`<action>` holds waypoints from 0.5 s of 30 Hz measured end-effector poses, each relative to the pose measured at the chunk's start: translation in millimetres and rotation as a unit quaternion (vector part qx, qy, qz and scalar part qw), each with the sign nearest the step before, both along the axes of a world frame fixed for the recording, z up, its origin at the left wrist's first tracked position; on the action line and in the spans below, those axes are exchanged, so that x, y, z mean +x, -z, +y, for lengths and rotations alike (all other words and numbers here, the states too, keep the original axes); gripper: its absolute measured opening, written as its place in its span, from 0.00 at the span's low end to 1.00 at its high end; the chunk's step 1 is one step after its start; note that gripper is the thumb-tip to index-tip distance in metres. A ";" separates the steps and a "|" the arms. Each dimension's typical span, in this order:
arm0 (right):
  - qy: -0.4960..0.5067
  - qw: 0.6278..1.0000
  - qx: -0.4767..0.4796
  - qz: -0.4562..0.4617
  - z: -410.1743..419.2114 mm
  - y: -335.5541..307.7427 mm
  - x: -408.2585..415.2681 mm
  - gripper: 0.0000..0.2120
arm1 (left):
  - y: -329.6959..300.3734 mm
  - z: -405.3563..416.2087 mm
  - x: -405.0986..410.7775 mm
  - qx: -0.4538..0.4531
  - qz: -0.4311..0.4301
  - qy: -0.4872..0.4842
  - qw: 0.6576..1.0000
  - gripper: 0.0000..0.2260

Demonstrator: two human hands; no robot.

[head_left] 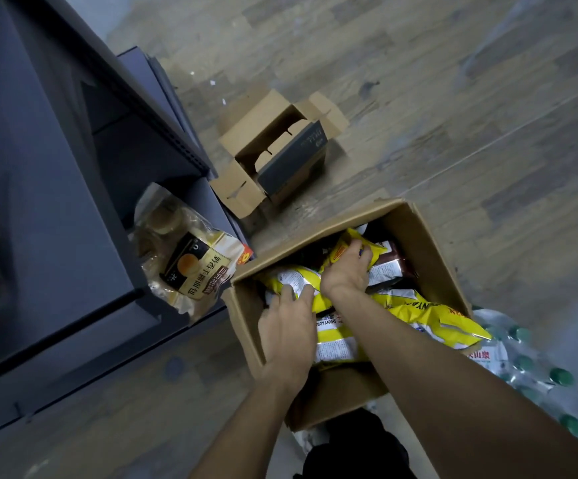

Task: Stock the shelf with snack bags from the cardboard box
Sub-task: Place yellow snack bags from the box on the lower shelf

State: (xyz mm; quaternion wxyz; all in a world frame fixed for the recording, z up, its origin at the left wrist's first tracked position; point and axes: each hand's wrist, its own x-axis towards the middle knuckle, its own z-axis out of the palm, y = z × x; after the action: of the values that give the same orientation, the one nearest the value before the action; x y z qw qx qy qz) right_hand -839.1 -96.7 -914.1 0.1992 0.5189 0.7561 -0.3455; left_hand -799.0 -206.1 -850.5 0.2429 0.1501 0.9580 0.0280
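Note:
An open cardboard box (432, 236) on the floor holds several yellow and silver snack bags (429, 321), with dark red ones beneath. My right hand (348, 271) reaches deep into the box and grips a yellow snack bag (372, 248) near the far side. My left hand (287, 328) rests at the box's left side, its fingers on another yellow and silver bag (292, 280). The dark grey shelf (56, 219) stands to the left, with a clear bag of round cakes (185, 261) lying on its lower ledge.
A smaller empty cardboard box (277, 150) with open flaps lies on the wooden floor beyond the main box. A shrink-wrapped pack of green-capped water bottles (536, 368) sits at the right. Something black (353, 447) is just below the box.

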 end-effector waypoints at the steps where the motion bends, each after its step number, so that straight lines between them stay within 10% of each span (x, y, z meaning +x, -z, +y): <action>1: -0.001 1.000 0.001 0.007 3.6 -3.6 1.8 0.25 | -3.5 0.2 -2.5 0.010 0.006 0.000 1.000 0.15; 15: -0.154 0.976 -0.028 0.150 71.3 -125.9 48.4 0.23 | -92.2 -9.5 -25.1 0.247 -0.147 -0.065 0.955 0.05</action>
State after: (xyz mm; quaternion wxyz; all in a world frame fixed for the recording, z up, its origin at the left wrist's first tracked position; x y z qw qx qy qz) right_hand -790.7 -25.4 -788.2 0.1481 0.3330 0.8382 -0.4057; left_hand -824.1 -215.6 -758.2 0.3341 0.1372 0.8824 0.3015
